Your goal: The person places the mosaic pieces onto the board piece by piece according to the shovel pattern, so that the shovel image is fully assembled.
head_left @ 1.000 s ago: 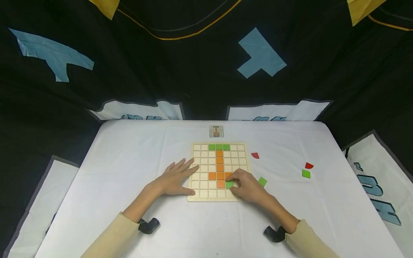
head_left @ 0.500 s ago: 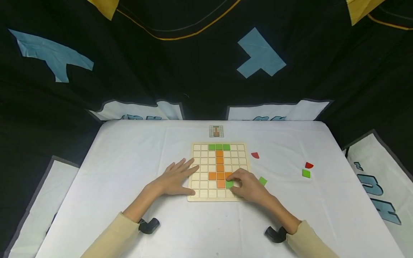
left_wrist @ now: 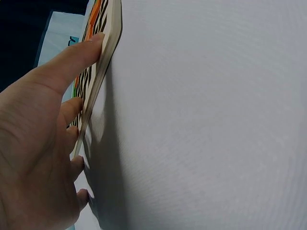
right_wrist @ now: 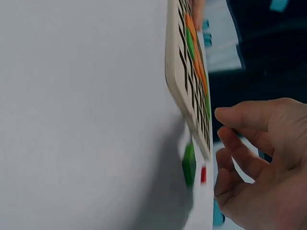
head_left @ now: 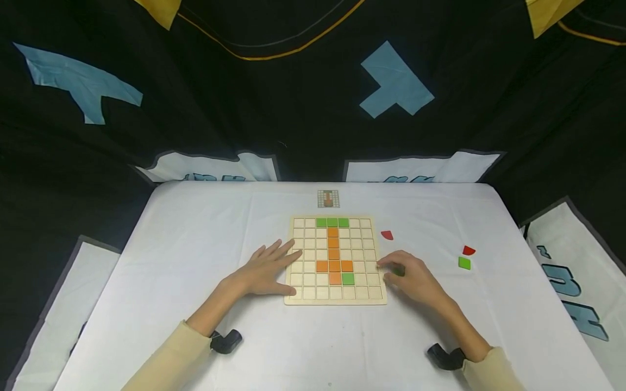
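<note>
A wooden grid board [head_left: 308, 293] lies on the white table with green and orange square tiles set in its cells. At its left edge my left hand [head_left: 264, 271] rests with spread, straight fingers, the thumb and fingertips touching the rim. One green tile [head_left: 348, 279] sits in a lower cell beside an orange tile [head_left: 335, 278]. My right hand [head_left: 413, 277] hovers just off the board's right edge, fingers loosely bent and holding nothing. Beneath it lies a loose green tile [right_wrist: 189, 165], partly hidden by the hand in the head view.
A small pattern card [head_left: 328, 199] lies behind the board. To the right are a red quarter-round piece [head_left: 387, 235], another red piece [head_left: 468, 250] and a green tile [head_left: 464, 263]. A black curtain [head_left: 308, 119] hangs behind the table.
My right hand has let go of the green tile in the lower cell and moved right, off the board, over the loose green tile. My left hand has stayed put.
</note>
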{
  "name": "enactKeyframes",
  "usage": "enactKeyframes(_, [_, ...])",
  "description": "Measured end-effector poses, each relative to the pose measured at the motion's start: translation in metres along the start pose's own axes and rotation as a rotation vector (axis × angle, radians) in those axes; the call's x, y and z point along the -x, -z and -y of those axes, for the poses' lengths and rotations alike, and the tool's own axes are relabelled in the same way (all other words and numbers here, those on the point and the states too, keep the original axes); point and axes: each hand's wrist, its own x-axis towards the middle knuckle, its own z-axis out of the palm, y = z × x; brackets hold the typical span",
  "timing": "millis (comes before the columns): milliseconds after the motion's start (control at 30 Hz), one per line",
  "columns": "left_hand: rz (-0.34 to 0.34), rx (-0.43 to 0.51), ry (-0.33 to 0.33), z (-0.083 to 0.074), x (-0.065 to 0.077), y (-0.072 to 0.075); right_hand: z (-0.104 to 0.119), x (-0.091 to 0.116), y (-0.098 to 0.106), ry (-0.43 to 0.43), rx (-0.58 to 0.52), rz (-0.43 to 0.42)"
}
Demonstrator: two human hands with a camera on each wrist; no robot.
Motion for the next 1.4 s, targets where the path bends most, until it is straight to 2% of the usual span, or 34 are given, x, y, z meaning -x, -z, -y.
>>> enactKeyframes(233, [0.000,-0.001,0.000,0.001,-0.001,0.000,-0.025,0.011,0.020,-0.060,-0.078,0.041])
enactKeyframes(500, [-0.003,0.000,0.009,0.000,0.000,-0.001,-0.044,0.015,0.025,-0.060,-0.131,0.085])
enactKeyframes(900, [-0.008,-0.001,0.010,0.000,0.000,-0.002,-0.044,0.007,0.019,-0.032,-0.029,0.056])
enactKeyframes(1400, [0.006,-0.015,0.019,0.000,-0.001,-0.001,-0.036,0.004,0.016,0.010,0.007,0.054])
